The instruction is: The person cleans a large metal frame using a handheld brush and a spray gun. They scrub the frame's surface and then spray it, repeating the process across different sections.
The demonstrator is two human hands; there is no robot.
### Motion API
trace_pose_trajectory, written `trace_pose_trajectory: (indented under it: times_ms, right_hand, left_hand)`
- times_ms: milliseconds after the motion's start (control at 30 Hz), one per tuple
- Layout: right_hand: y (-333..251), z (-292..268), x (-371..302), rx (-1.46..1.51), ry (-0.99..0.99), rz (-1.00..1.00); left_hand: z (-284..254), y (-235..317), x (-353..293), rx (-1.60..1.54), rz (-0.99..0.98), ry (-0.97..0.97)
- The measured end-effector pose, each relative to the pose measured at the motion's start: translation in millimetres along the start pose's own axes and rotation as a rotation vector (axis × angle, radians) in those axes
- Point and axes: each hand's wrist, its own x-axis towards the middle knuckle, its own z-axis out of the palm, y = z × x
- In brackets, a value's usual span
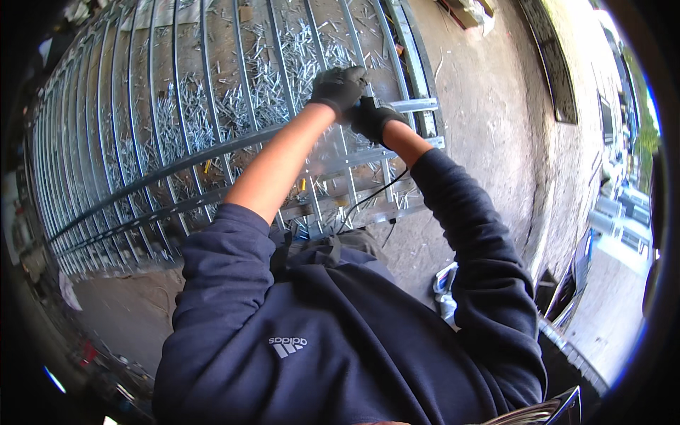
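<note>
- A large metal frame [191, 161] is being viewed from above, lying in front of the person and filling the left and upper parts of the view.
- Many narrow parallel slats [243, 64] are being crossed by long rails near the person's side.
- The left hand [340, 86], dark-gloved, is being held over the frame's right end, slightly farther from the body than the right hand.
- The right hand [374, 122], also dark-gloved, is being held just beside it, with the short metal end pieces [414, 105] showing close to its right.
- A small dark object [367, 103] is being partly hidden between the gloves; whether either grip is being closed on it, or on the frame, cannot be told.
- A thin black cable [375, 191] is being seen below the right forearm, curving toward the frame's near edge.
- Countless short silvery metal pieces [265, 85] are being seen through the gaps, scattered beneath the slats.
- A dark sweatshirt [354, 361] is being worn, its sleeves leaving both wrists bare.
- On the right, a long narrow trough-like piece [556, 64] is being supported by the pale ground [482, 106].
</note>
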Motion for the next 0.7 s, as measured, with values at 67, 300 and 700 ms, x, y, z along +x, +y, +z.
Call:
trace_pose_trajectory:
  times_ms: [67, 300, 700]
  right_hand:
    - [-9, -19, -1, -0.003, -0.038, 0.014]
    - [-25, -27, -7, -0.134, -0.061, -0.029]
    - [-7, 2, 1, 0.359, 0.177, 0.299]
  left_hand:
    - [-1, -7, 3, 0.008, 0.021, 0.034]
    - [3, -30, 1, -0.233, -0.117, -0.002]
    - [11, -21, 6, -0.27, -0.128, -0.026]
